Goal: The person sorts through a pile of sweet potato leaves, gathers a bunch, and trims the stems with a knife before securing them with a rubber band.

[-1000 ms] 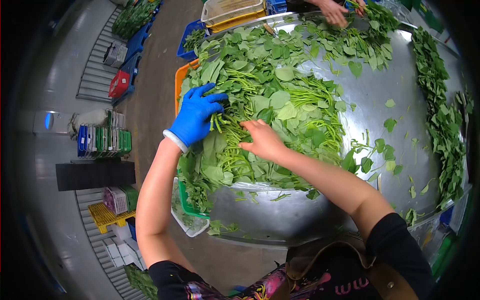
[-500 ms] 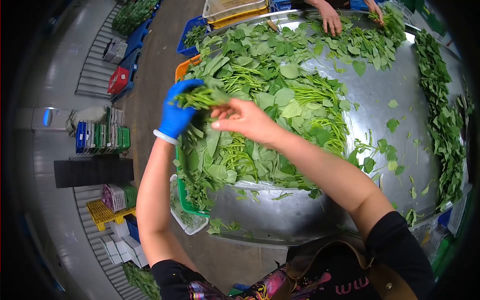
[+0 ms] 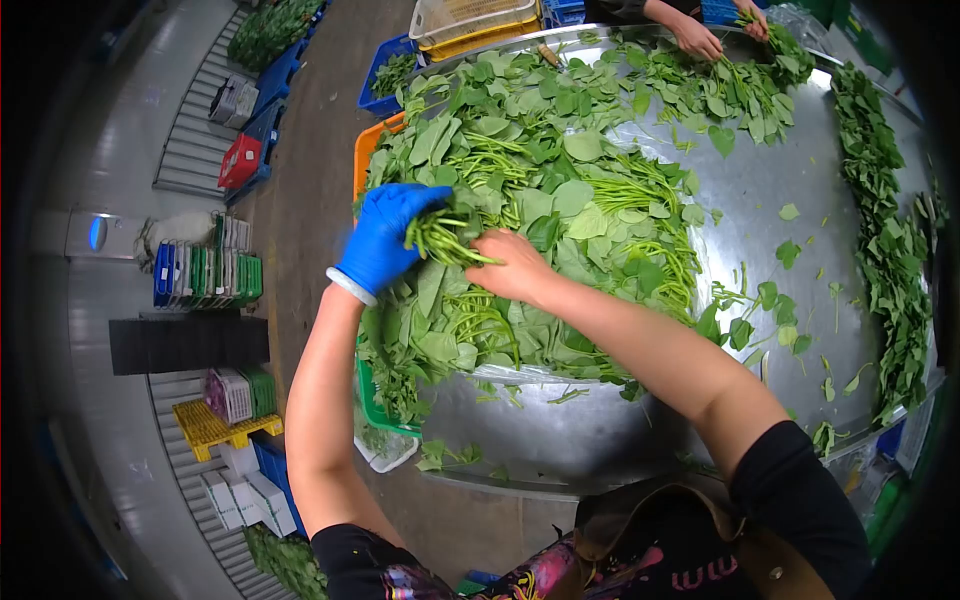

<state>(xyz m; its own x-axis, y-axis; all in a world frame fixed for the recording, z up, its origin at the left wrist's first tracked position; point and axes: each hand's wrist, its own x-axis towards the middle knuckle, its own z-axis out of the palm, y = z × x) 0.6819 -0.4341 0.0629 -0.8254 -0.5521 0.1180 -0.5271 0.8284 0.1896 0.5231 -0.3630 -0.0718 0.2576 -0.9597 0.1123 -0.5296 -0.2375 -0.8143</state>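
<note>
My left hand (image 3: 383,235), in a blue glove, is closed around a bunch of leafy greens (image 3: 440,236), its cut stem ends pointing right. Beside it, my bare right hand (image 3: 512,268) reaches into the leaves, fingers bent together near the stem ends. Its fingertips are partly hidden, so I cannot see what they grip. Under both hands spreads a thick pile of leafy greens (image 3: 585,225), with several stem bundles lying in it, on a metal table (image 3: 600,430).
Across the table, another person's hands (image 3: 697,38) handle greens. A long row of greens (image 3: 875,230) lies along the right side, with loose leaves scattered before it. An orange crate (image 3: 365,150), a green crate (image 3: 375,405) and a blue crate (image 3: 378,98) stand by the left edge.
My left hand has moved right and slightly down with its bunch. My right hand has shifted right and down into the pile. The other person's hands have moved right.
</note>
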